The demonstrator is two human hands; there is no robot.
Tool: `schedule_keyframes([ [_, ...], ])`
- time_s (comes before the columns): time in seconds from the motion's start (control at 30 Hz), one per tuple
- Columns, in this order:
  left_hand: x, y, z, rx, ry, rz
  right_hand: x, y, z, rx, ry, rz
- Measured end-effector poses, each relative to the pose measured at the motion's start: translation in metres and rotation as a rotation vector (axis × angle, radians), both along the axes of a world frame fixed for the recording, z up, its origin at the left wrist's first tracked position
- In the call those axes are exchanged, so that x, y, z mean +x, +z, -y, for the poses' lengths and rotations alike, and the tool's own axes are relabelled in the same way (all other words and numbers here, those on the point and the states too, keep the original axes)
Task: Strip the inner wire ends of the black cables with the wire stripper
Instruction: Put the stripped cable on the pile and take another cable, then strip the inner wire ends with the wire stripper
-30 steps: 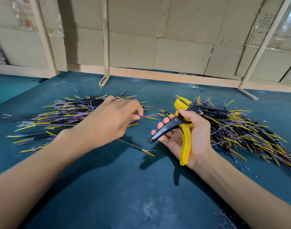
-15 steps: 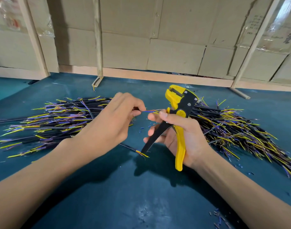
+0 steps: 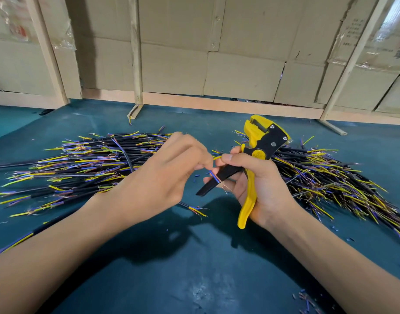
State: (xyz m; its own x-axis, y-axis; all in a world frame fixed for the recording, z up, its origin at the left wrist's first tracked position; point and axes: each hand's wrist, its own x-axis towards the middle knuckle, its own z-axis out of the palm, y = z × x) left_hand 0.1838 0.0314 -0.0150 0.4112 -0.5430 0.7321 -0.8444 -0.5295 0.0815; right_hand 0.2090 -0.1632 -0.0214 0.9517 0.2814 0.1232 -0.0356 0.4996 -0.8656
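While the right hand (image 3: 260, 184) grips the yellow-and-black wire stripper (image 3: 258, 155), fingers curled round both handles, the tool's yellow head points up and away, above the thumb. Its black handle juts toward the left hand (image 3: 162, 175), and its yellow handle runs down past the heel of the palm. The left hand, just beside the stripper, has its fingertips pinched on the thin inner wires (image 3: 214, 175) of one cable (a yellow strand and a blue strand show between the two hands, the blue one lying across the black handle). Whether the wires are in the stripper's head cannot be told; they appear lower, near the right thumb.

Left of the stripper, a heap of black cables (image 3: 85, 164) lies on the dark teal table (image 3: 194, 268), yellow, blue and purple ends fanning out. Right of the stripper and partly behind the right hand lies a second heap of cables (image 3: 330, 180). One loose cable (image 3: 194, 209) runs under the left forearm, below the stripper's black handle. Small bits of cut insulation (image 3: 307, 300) dot the table. Beyond the stripper, cardboard panels (image 3: 239, 75) stand behind wooden battens (image 3: 135, 53); no container is open to view.
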Motion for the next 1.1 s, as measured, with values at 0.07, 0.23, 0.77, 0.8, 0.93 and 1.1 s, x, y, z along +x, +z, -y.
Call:
schedule_keyframes([
  [0.07,0.000,-0.001,0.000,-0.008,0.009,0.023,0.000,0.001,0.000,-0.001,0.003,0.004],
  [0.23,0.002,-0.003,-0.001,-0.027,0.030,0.038,0.000,0.002,0.002,0.006,0.012,-0.014],
  [0.77,-0.001,0.011,-0.003,-0.420,0.216,-0.121,-0.008,0.003,-0.002,-0.048,0.067,-0.144],
  [0.8,0.000,0.012,-0.004,-0.455,0.231,-0.117,-0.009,0.003,-0.002,-0.042,0.064,-0.169],
  [0.93,0.003,0.011,-0.005,-0.626,0.287,-0.193,-0.007,0.002,0.001,-0.044,0.122,-0.278],
  [1.1,0.005,0.010,-0.004,-0.820,0.319,-0.289,-0.007,-0.002,0.000,-0.077,0.276,-0.221],
])
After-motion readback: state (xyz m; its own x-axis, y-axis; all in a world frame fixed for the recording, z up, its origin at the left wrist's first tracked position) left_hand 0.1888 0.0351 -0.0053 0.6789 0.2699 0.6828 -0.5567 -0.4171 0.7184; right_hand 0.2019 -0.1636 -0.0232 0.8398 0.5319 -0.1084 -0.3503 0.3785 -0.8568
